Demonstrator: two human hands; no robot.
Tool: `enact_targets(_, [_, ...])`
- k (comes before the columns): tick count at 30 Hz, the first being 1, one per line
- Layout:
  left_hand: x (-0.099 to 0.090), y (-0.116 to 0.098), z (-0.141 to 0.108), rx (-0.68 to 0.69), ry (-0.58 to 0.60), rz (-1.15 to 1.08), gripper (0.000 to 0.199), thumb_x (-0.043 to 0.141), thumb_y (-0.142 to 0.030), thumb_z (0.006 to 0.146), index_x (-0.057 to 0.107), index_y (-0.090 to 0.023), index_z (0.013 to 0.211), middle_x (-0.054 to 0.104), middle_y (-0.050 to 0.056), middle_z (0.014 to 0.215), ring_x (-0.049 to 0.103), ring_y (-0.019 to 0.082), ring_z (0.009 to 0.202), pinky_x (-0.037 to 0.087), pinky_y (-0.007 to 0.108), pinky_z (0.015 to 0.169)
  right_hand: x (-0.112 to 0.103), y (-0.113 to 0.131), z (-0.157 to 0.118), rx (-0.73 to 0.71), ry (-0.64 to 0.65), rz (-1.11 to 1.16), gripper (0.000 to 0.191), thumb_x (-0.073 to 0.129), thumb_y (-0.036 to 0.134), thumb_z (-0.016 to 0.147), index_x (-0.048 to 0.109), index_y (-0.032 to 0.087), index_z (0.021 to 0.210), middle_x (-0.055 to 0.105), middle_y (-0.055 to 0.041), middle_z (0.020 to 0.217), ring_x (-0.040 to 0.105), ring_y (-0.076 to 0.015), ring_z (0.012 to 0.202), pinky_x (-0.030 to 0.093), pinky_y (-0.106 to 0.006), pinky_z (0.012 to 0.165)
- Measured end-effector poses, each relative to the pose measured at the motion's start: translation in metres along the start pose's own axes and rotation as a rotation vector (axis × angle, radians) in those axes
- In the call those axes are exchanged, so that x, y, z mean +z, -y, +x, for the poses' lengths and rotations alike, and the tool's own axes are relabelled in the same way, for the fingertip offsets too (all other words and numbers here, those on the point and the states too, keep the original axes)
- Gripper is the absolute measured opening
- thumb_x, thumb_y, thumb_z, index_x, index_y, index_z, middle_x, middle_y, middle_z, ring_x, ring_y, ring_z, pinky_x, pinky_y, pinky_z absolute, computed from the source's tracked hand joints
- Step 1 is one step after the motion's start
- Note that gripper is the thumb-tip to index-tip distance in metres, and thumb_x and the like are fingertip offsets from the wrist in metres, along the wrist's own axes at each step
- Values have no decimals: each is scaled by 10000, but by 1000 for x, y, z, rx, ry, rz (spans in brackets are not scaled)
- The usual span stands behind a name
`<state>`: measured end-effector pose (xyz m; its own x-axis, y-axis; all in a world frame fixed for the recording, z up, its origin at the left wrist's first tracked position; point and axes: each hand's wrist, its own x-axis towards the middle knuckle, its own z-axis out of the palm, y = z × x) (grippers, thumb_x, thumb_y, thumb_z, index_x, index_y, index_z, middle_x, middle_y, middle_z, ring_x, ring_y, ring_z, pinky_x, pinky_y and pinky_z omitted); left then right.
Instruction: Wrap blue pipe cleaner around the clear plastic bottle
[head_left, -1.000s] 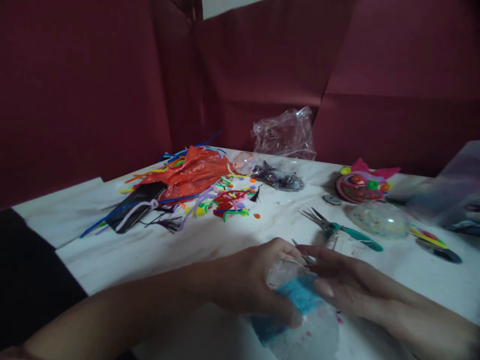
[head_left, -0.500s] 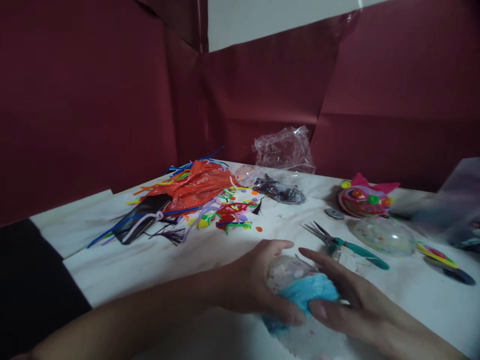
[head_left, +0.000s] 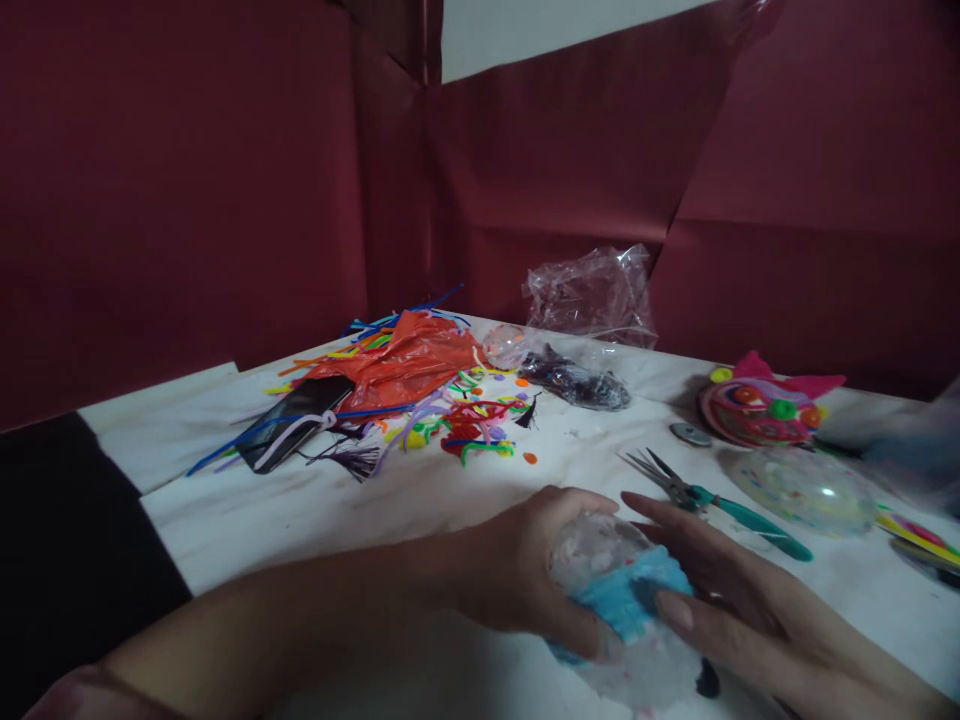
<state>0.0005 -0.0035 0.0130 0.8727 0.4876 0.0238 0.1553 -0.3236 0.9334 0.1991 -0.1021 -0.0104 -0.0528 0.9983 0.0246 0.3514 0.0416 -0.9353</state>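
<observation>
The left hand (head_left: 525,580) is curled around the near left side of a clear ball (head_left: 600,560) that lies on the white bench (head_left: 300,500) at the near centre, thumb underneath and fingers over the top, so the ball cannot roll. The right hand (head_left: 720,600) comes in from the right with fingers long and fairly flat, pressing a blue fluffy piece (head_left: 630,595) onto the ball's near face; it presses rather than grips. Between them the two hands bracket the ball, one steadying, one applying.

Just beyond the right hand, green-handled pliers (head_left: 720,500) lie on the bench with their tips pointing left, close to hand. A second clear ball (head_left: 806,485) sits to the far right, near a decorated round piece (head_left: 757,415). Loose pipe cleaners (head_left: 465,420) and an orange plastic sheet (head_left: 405,360) are heaped at far left, well apart from the hands, with a crumpled clear bag (head_left: 592,295) behind them
</observation>
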Motion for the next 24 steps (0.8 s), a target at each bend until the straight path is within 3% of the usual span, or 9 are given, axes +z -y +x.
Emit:
enact_targets(6, [0, -5, -3, 67, 19, 33, 791, 779, -229, 499, 457, -173, 1219, 545, 84, 1177, 520, 258, 1062, 431, 375, 883, 8, 7, 1, 29, 49, -35, 855, 704, 517, 770, 277, 110, 1389, 368, -78, 1235, 408, -264, 1088, 488, -195, 831])
enact_targets(9, [-1, -5, -4, 87, 8, 48, 807, 782, -246, 500, 450, -174, 1232, 540, 82, 1194, 517, 252, 1068, 424, 365, 894, 11, 12, 0, 56, -42, -54, 816, 656, 544, 755, 314, 115, 1361, 393, -62, 1209, 454, -239, 1029, 487, -170, 789])
enact_targets(12, [-1, -4, -4, 93, 44, 35, 785, 776, -259, 514, 458, -175, 1226, 557, 74, 1170, 525, 245, 1057, 427, 359, 896, 14, 15, 0, 46, -29, -13, 802, 618, 554, 774, 289, 112, 1358, 398, -60, 1200, 459, -223, 1023, 490, -161, 771])
enact_targets(16, [0, -4, -2, 51, 42, 11, 815, 772, -281, 513, 437, -146, 1244, 551, 103, 1176, 528, 267, 1054, 434, 394, 892, 15, 15, 2, 0, 35, -8, 775, 608, 526, 789, 285, 95, 1346, 371, -82, 1222, 408, -246, 1084, 490, -203, 820])
enact_targets(24, [-7, -3, -3, 37, 63, 61, 961, 788, -298, 469, 362, -166, 1321, 424, 131, 1339, 410, 300, 1207, 343, 431, 998, 20, 21, -3, 70, -74, -23, 821, 620, 520, 728, 303, 85, 1348, 392, -62, 1205, 434, -207, 1051, 476, -164, 776])
